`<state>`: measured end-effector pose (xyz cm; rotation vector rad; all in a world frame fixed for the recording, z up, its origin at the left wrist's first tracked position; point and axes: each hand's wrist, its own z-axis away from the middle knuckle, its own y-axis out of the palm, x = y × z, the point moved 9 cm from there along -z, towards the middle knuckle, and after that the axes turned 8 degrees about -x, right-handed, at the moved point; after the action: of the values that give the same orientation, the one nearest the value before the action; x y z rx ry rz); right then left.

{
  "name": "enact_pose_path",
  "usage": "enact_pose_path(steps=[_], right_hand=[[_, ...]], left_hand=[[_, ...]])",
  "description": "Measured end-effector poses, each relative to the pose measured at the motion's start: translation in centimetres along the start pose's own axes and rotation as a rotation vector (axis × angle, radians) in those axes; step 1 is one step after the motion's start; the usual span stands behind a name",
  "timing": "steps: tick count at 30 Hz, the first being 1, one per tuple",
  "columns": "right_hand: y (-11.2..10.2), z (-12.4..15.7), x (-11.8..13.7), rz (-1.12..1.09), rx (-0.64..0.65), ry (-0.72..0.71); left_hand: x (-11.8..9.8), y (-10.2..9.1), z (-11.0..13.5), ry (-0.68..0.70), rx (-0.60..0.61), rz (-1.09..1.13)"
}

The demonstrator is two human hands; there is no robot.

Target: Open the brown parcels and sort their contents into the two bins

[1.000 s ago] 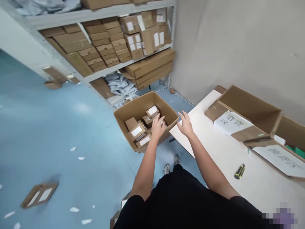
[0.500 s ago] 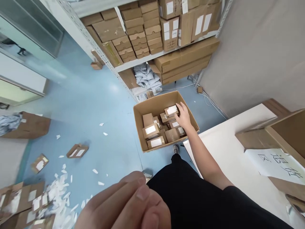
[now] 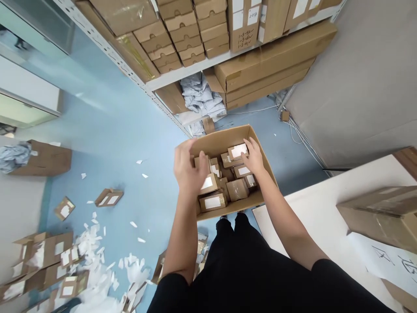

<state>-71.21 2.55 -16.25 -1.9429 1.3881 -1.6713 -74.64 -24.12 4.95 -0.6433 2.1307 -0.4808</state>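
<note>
A large cardboard carton (image 3: pixel 224 130) stands before me, holding several small cardboard boxes, most with white labels. At the carton's far right, my right hand (image 3: pixel 254 157) has its thumb and fingers around the right end of one small cardboard box (image 3: pixel 237 151). That box rests on others, and its right end is partly hidden by my fingers. Over the carton's left rim is my left hand (image 3: pixel 190 167), somewhat blurred, with thumb and fingers apart and nothing between them. It covers part of another small box (image 3: pixel 207 183) below.
Metal shelving (image 3: pixel 192 67) with stacked boxes rises behind the carton. On the right is a white table (image 3: pixel 309 208) bearing an open box (image 3: pixel 374 208). Paper scraps (image 3: pixel 94 278) and several boxes (image 3: pixel 54 250) litter the floor at left. Cables (image 3: pixel 302 141) run along the wall.
My left hand has moved from close to the camera out to the carton's left rim, and its fingers have spread. My right hand stays at the same small box. The view has shifted.
</note>
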Motion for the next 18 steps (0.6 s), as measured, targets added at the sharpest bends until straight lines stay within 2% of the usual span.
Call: enact_pose_path(steps=[1, 3, 5, 7, 9, 11, 15, 18], right_hand=[[1.1, -0.2, -0.6, 0.008, 0.022, 0.005], [4.1, -0.2, -1.3, 0.020, 0.094, 0.014], [8.1, 0.2, -1.7, 0.030, 0.206, 0.022], [12.8, 1.0, -1.9, 0.044, 0.339, 0.038], [17.5, 2.0, -2.2, 0.064, 0.461, 0.072], [21.6, 3.0, -2.9, 0.083, 0.555, 0.112], [28.5, 5.7, -4.8, 0.135, 0.711, 0.187], [32.3, 8.3, -7.0, 0.193, 0.792, 0.291]], left_hand=[[4.8, 2.9, -0.1, -0.063, 0.072, -0.027], [14.6, 7.8, 1.3, -0.217, 0.204, -0.106], [23.4, 11.5, 4.7, -0.407, 0.363, -0.202], [30.1, 14.3, 9.2, -0.589, 0.544, -0.271], [34.7, 16.5, 13.8, -0.738, 0.711, -0.292], [38.1, 17.9, 17.5, -0.851, 0.787, -0.301], [43.9, 19.8, 22.6, -1.024, 0.803, -0.319], [47.5, 21.6, 24.6, -1.048, 0.762, -0.297]])
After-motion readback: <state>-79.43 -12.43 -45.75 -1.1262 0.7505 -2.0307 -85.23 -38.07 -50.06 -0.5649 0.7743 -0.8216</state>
